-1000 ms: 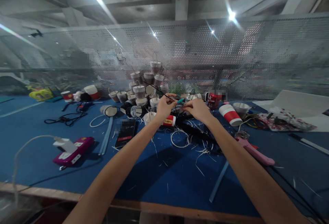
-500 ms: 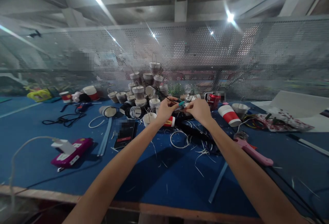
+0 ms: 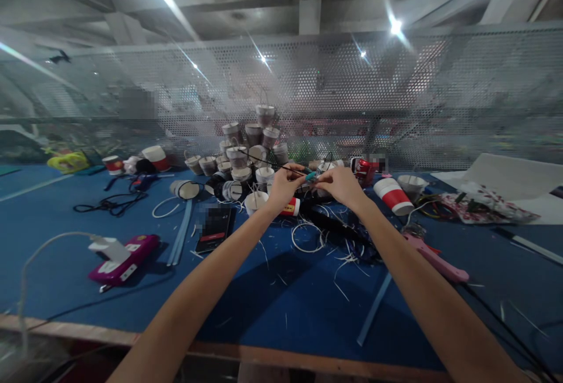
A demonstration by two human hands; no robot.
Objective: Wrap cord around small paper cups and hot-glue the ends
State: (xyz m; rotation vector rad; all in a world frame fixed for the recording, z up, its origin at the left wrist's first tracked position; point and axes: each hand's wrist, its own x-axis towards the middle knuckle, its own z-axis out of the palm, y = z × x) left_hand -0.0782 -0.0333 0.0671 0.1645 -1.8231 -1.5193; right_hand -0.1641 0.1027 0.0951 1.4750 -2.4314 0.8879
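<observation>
My left hand (image 3: 285, 188) is closed, its thumb and fingertips pinched around a small teal piece (image 3: 310, 176). A thin black strand (image 3: 281, 165) runs from these fingers up to the left. Opposite it, my right hand (image 3: 339, 185) is also closed in a pinch, its fingertips almost meeting the left ones. What the right fingers grip is too small to make out. Both hands are above the table, in front of small whitish cups with wire handles (image 3: 238, 157). A red and white paper cup (image 3: 290, 207) lies partly hidden below my left hand.
A phone (image 3: 215, 229) and a purple power strip (image 3: 125, 260) with a white plug lie left. At right are a pink glue gun (image 3: 435, 258), a red-banded cup (image 3: 393, 196) and a red can (image 3: 363, 170). White strand scraps litter the blue table (image 3: 264, 312).
The hands stay in nearly the same place, still pinching. The black strand has shifted slightly and stretches further to the left. The view has moved very slightly.
</observation>
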